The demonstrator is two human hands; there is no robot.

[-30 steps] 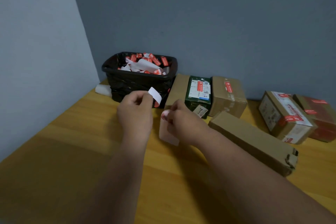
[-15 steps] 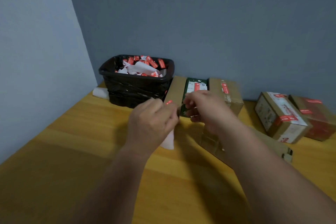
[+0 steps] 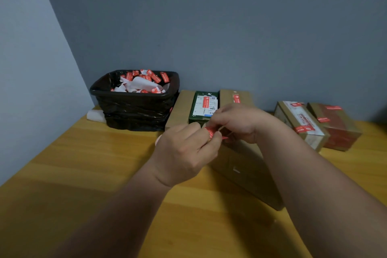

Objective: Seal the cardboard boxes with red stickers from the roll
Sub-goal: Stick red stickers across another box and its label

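A red sticker [image 3: 210, 132] is pinched between the fingers of my left hand [image 3: 186, 153] and my right hand [image 3: 234, 121]. Both hands meet just above the near end of a long plain cardboard box [image 3: 245, 165] lying on the wooden table [image 3: 83, 163]. A pale bit of the sticker roll [image 3: 158, 138] peeks out at the far side of my left hand; the rest of it is hidden.
A black bin [image 3: 136, 109] full of red and white sticker scraps stands at the back left. Behind my hands are a brown box [image 3: 181, 107], a green box [image 3: 204, 104] and another brown box [image 3: 236, 96]. Two stickered boxes [image 3: 301, 123] [image 3: 337, 125] lie at the right.
My hands came together and moved right over the long box. The white backing strip held up in my left hand a second ago is gone; a red sticker now sits between both hands.
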